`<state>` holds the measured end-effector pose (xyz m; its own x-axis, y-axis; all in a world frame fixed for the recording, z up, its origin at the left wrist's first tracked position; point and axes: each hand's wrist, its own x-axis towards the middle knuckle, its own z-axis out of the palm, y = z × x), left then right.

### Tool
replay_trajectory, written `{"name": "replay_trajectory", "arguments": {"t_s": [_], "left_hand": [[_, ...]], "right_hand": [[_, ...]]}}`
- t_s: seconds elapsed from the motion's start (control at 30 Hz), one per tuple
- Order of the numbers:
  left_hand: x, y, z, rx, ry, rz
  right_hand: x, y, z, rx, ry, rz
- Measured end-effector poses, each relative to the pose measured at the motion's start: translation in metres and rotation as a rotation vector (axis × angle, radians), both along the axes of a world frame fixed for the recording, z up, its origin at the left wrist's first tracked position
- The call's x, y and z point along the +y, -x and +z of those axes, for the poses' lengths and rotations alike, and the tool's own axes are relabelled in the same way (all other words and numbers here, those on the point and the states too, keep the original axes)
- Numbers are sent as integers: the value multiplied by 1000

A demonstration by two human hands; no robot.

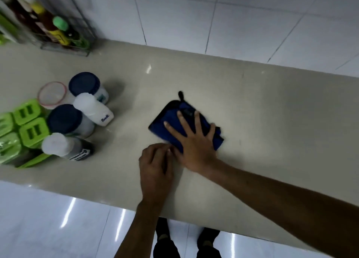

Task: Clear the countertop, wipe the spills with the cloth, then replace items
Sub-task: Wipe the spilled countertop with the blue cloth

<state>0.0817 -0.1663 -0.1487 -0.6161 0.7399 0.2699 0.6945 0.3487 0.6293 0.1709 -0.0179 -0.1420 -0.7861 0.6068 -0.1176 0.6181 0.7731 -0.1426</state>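
A folded blue cloth (pixel 167 119) with a dark loop lies on the beige countertop (pixel 252 112) near its middle. My right hand (pixel 194 141) presses flat on the cloth with fingers spread. My left hand (pixel 155 166) rests just left of it on the counter, fingers curled, fingertips touching the cloth's near edge. At the left stand several jars: two with dark blue lids (pixel 84 83), one with a clear red-rimmed lid (pixel 52 93), a white salt shaker (pixel 93 110), and a dark shaker with a white cap (pixel 64 147).
Green lidded containers (pixel 29 125) crowd the counter's left edge. A wire rack of bottles (pixel 56 28) stands at the back left against the white tiled wall. The counter's front edge runs across below my hands, with shiny floor and my feet beneath.
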Motion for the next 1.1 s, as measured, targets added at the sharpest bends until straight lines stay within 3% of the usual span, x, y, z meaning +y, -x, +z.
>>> {"name": "replay_trajectory", "arguments": {"t_s": [0.1,0.17,0.27,0.37,0.43,0.5,0.57,0.63,0.83,0.9,0.97,1.1], "left_hand": [[-18,4,9,71,-60,-34],[-26,2,11,91,-31,-69],[-34,7,11,50,-19,-90],[-34,15,14,3,-69,-51],[-33,25,20,-14,-133,-36],[-33,38,27,13,-92,-58],[-36,52,33,19,85,-54],[-37,65,38,-26,240,-30],[-29,72,39,-11,355,-117],[-25,67,40,26,327,-95],[-21,60,40,49,288,-105],[-14,42,45,55,198,-154]], "right_hand": [[-34,-42,-6,8,-79,268],[-15,-66,-4,-20,-97,322],[16,-49,2,-73,-82,125],[11,18,5,-71,-29,-147],[-15,67,2,-42,2,-166],[-60,99,1,13,-1,-1],[-109,104,4,118,-73,150],[-135,87,7,240,-52,139],[-124,-41,6,-49,42,513],[-91,-88,6,-91,-7,444],[-49,-115,9,-119,-44,225],[-12,-79,15,-119,-25,-189]]}}
